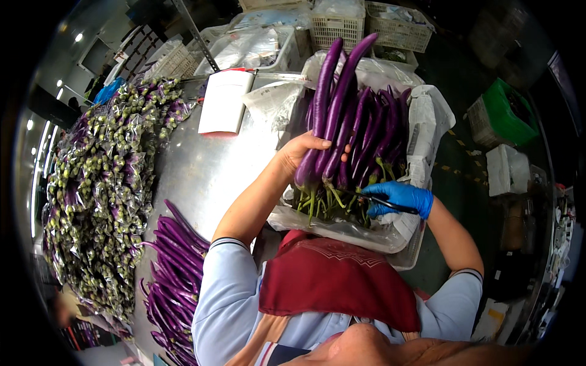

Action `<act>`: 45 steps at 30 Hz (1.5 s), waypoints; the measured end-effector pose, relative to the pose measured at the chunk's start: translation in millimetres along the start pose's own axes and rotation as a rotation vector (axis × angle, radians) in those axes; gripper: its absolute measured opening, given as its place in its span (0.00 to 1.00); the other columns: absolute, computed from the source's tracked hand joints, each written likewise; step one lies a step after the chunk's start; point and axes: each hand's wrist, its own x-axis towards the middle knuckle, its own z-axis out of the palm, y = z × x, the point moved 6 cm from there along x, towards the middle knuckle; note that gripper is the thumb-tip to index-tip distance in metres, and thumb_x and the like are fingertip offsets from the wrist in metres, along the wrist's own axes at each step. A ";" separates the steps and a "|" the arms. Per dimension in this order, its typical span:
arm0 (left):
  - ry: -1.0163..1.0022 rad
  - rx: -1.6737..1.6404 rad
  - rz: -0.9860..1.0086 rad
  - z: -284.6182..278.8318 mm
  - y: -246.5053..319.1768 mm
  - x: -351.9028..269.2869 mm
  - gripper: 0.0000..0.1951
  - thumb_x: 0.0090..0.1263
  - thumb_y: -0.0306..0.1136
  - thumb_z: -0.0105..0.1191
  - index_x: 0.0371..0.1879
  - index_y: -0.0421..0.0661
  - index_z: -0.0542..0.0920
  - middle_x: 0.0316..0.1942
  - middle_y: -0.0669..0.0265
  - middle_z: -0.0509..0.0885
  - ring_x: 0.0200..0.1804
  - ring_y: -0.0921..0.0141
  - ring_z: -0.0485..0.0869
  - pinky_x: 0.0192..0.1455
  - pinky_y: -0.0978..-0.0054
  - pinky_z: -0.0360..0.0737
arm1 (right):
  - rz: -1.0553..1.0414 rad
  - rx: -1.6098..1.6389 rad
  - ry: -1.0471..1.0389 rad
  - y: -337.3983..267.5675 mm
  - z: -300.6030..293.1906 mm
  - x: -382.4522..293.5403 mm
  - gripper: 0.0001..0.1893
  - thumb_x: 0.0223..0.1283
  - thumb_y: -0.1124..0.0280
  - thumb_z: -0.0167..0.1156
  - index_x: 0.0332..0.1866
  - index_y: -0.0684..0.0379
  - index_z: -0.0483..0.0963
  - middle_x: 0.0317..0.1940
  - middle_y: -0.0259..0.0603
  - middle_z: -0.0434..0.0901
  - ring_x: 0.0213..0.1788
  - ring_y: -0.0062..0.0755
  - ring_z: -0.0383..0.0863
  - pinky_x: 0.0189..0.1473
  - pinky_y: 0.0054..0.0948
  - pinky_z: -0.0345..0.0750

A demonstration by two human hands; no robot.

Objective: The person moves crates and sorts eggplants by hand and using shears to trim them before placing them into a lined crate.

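Note:
My left hand point(300, 148), bare, is shut around several long purple eggplants point(326, 96), their green stems pointing toward me. A thin blue glove covers my right hand point(400, 196), which grips dark-handled scissors point(393, 205). The scissors' blades point left at the stems of the held eggplants; whether they touch a stem I cannot tell. Under and beside the held bunch, more eggplants point(388, 121) fill a crate point(415, 254) lined with plastic film and printed paper point(421, 137).
The metal table point(187, 169) carries loose eggplants point(176, 274) and a large heap of clear-bagged eggplants point(100, 196) at left. A white notebook point(225, 101) lies near the table's far edge. Plastic crates point(398, 29) stand beyond it. A green-lined crate point(508, 112) is on the floor at right.

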 end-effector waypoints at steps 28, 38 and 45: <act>0.003 -0.078 -0.111 -14.3 -50.7 64.2 0.18 0.54 0.26 0.48 0.45 0.35 0.66 0.38 0.54 0.75 0.40 0.64 0.76 0.42 0.65 0.77 | -0.243 -0.580 0.219 -7.3 -15.1 -8.9 0.16 0.48 0.64 0.58 0.41 0.61 0.71 0.27 0.46 0.76 0.29 0.34 0.77 0.35 0.28 0.72; 0.588 0.323 0.300 -39.9 -25.2 55.1 0.08 0.53 0.23 0.49 0.32 0.40 0.71 0.28 0.63 0.76 0.32 0.69 0.76 0.37 0.74 0.73 | -0.013 -1.027 0.453 -16.7 -15.4 -24.6 0.15 0.47 0.59 0.54 0.36 0.58 0.71 0.24 0.48 0.73 0.28 0.46 0.74 0.30 0.37 0.71; 0.774 0.276 0.711 -54.0 -17.3 18.5 0.14 0.51 0.21 0.49 0.38 0.42 0.68 0.30 0.67 0.74 0.32 0.72 0.74 0.38 0.75 0.71 | -0.079 -1.022 0.551 -14.4 -7.9 -5.0 0.19 0.44 0.59 0.57 0.40 0.58 0.69 0.25 0.47 0.72 0.30 0.46 0.73 0.31 0.37 0.70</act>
